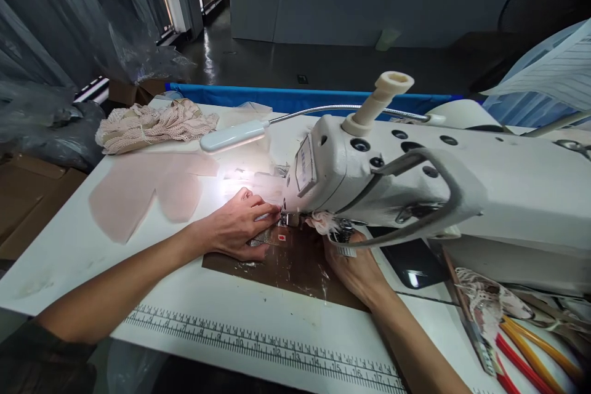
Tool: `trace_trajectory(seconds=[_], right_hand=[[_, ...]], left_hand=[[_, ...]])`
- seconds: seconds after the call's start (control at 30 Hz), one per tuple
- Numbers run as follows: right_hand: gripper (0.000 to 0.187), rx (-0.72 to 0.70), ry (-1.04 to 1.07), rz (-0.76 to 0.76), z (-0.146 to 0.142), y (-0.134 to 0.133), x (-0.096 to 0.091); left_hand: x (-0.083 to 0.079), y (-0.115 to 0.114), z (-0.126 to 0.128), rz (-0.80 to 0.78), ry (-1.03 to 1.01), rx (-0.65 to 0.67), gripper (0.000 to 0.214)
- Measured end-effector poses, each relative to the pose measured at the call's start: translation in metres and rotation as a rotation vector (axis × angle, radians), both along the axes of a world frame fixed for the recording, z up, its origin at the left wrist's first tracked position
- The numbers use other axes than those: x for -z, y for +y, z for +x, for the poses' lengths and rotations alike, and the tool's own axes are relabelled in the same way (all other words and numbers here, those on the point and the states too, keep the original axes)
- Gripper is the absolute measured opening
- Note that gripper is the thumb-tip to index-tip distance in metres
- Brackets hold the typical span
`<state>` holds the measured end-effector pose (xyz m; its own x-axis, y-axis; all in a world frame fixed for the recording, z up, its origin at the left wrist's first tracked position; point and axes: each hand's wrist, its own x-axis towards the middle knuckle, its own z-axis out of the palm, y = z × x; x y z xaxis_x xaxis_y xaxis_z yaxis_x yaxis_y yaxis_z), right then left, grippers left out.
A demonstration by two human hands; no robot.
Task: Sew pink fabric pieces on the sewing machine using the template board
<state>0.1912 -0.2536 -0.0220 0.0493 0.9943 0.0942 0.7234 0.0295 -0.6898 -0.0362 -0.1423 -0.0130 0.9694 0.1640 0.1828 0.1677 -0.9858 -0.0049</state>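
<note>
A white sewing machine (429, 184) fills the right half of the head view. My left hand (237, 225) lies on the table with its fingers stretched flat, pressing down thin fabric just left of the presser foot (289, 218). My right hand (353, 265) sits under the machine head, fingers curled around a bit of pale lace fabric (323, 221) beside the needle; its fingertips are partly hidden by the machine. A brown plate (295, 268) with a small red mark lies beneath both hands.
A gooseneck lamp (233, 135) lights the needle area. Pink fabric cut pieces (138, 191) and a bundle of lace (152, 123) lie at the left back. Scissors with orange and red handles (526, 351) lie at the right front. A printed ruler (258, 341) runs along the table's near edge.
</note>
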Motion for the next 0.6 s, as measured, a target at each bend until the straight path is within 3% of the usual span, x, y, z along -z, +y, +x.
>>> trace_trajectory(seconds=[0.2,0.47,0.6], right_hand=[[0.026,-0.046,0.007,0.045,-0.008,-0.009,-0.008],[0.030,0.101,-0.056,0.013,-0.010,-0.010,0.003],[0.031,0.102,-0.092,0.021,-0.010,-0.010,0.005]], left_hand=[[0.002,-0.002,0.000,0.015,-0.021,-0.017,0.046],[0.004,-0.003,-0.003,-0.086,-0.049,-0.068,0.048],[0.005,-0.007,-0.002,-0.122,-0.211,-0.197,0.042]])
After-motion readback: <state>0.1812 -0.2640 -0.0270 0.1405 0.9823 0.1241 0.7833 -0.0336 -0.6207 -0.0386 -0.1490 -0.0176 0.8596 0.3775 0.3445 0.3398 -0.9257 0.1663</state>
